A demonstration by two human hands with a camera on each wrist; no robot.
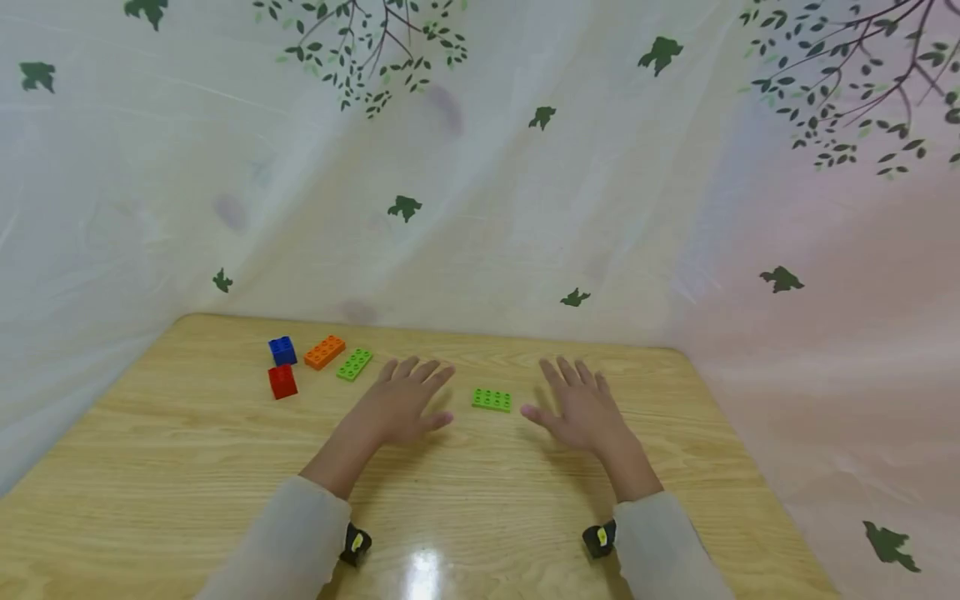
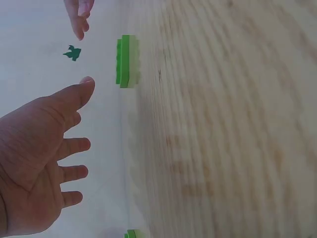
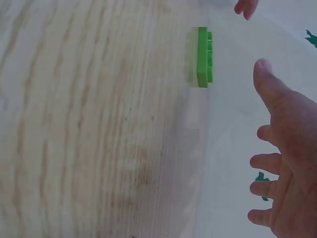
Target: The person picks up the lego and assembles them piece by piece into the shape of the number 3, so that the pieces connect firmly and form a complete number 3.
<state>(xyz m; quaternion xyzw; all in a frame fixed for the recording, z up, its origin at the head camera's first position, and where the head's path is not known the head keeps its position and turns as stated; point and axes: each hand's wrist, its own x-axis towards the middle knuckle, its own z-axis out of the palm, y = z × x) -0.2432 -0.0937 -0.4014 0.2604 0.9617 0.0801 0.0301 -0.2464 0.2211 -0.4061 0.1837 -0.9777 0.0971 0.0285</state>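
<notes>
A flat light-green toy brick (image 1: 491,400) with studs on top lies on the wooden table between the two hands. To its left, my left hand (image 1: 408,404) is held over the table, palm down, fingers spread and nothing in them. My right hand (image 1: 577,406) mirrors it on the other side, thumb pointing toward the brick. Both wrist views show the same green brick (image 2: 125,61) lying beyond the thumb, apart from the fingers. In the right wrist view the brick (image 3: 202,57) shows its studs from the side.
Left of the left hand lie a second flat green brick (image 1: 355,364), an orange brick (image 1: 325,352), a blue brick (image 1: 282,351) and a red brick (image 1: 282,382). A pale curtain (image 1: 495,208) with leaf prints hangs behind the wooden table (image 1: 480,517).
</notes>
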